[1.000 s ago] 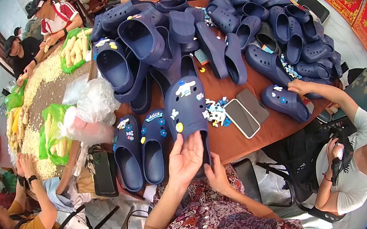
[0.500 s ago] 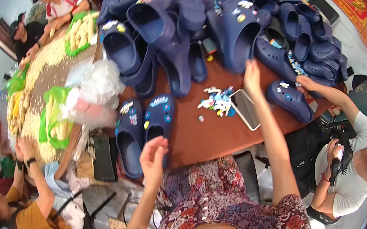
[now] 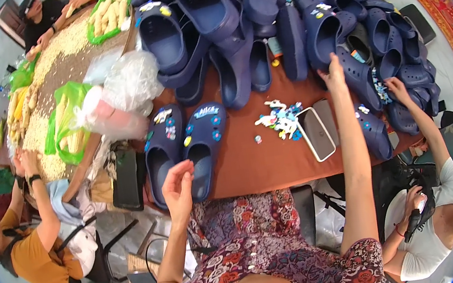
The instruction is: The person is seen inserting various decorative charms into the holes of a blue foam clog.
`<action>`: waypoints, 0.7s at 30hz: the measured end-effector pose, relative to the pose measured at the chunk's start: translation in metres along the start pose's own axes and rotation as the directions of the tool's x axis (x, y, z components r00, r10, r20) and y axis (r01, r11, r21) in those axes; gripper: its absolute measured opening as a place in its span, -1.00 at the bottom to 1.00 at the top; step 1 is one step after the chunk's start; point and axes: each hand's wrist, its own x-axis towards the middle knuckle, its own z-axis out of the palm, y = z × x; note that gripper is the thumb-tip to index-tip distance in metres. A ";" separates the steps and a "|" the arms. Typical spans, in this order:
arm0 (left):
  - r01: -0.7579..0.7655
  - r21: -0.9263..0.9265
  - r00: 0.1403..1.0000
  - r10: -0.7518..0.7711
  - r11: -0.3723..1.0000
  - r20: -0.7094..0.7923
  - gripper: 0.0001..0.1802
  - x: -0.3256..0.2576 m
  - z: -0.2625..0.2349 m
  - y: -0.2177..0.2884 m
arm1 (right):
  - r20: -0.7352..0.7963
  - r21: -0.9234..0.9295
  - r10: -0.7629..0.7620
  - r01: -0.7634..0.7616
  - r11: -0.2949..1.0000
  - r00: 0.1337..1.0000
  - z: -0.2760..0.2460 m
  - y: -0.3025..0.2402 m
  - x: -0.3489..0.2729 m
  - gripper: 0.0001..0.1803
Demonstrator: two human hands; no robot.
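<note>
My right hand reaches far across the brown table and rests on a navy clog in the big pile of navy clogs; whether it grips the clog I cannot tell. My left hand hovers open, fingers loosely curled, just over the near edge beside a pair of decorated navy clogs bearing small coloured charms. A scatter of loose shoe charms lies between my hands.
Two phones lie right of the charms. A seated person's hand touches clogs at the right. Clear plastic bags and green bags of corn sit left. More people work at a corn heap.
My right hand has let go of a decorated clog and stretched out to the far pile. My left hand has dropped back to the near table edge.
</note>
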 end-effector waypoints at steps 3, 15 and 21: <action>-0.064 0.054 0.996 0.061 0.996 0.068 -0.79 -0.002 0.020 -0.005 | -0.197 -0.150 -0.140 0.111 0.982 0.970 -0.022 0.006 0.015 -0.42; -0.370 0.349 0.861 0.176 0.861 0.478 -0.73 -0.023 0.088 -0.019 | -0.283 -0.588 -0.474 0.240 0.773 0.834 0.000 0.002 -0.019 -0.51; -0.490 0.458 0.804 0.181 0.741 0.566 -0.59 -0.020 0.110 -0.060 | -0.200 -0.531 -0.685 0.510 0.676 0.700 -0.026 -0.037 0.066 -0.77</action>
